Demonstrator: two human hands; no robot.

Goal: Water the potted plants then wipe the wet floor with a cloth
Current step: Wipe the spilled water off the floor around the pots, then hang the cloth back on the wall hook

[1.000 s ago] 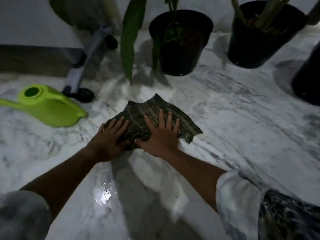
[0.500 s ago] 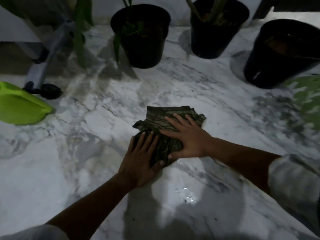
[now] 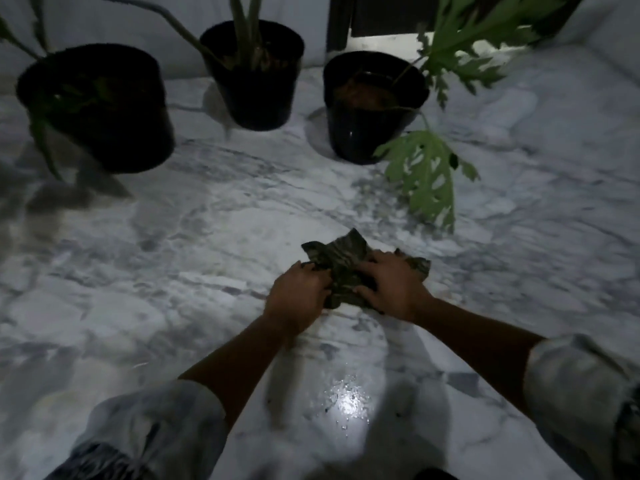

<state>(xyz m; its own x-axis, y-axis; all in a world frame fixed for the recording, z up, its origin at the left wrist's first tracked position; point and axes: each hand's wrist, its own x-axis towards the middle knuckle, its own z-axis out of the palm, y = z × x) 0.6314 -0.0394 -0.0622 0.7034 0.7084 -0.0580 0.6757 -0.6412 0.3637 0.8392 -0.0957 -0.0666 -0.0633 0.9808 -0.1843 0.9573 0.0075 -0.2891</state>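
A dark green striped cloth [image 3: 343, 258] lies bunched on the white marble floor [image 3: 173, 271]. My left hand [image 3: 298, 299] grips its left edge with curled fingers. My right hand [image 3: 391, 285] presses down on its right side, fingers bent into the fabric. Three black pots stand at the back: a left pot [image 3: 100, 109], a middle pot [image 3: 256, 71] and a right pot [image 3: 370, 105] with a lobed green leaf [image 3: 426, 174] drooping toward the cloth. A wet shiny patch [image 3: 346, 403] glints on the floor between my forearms.
A white wall runs behind the pots, with a dark doorway [image 3: 381, 15] at the back right. Long leaves hang off the left pot down to the floor. Open marble floor stretches to the left and right of the cloth.
The view has swung right: the green watering can is out of sight and a third pot is fully shown. Both hands slid the cloth rightward and bunched it, fingers now curled.
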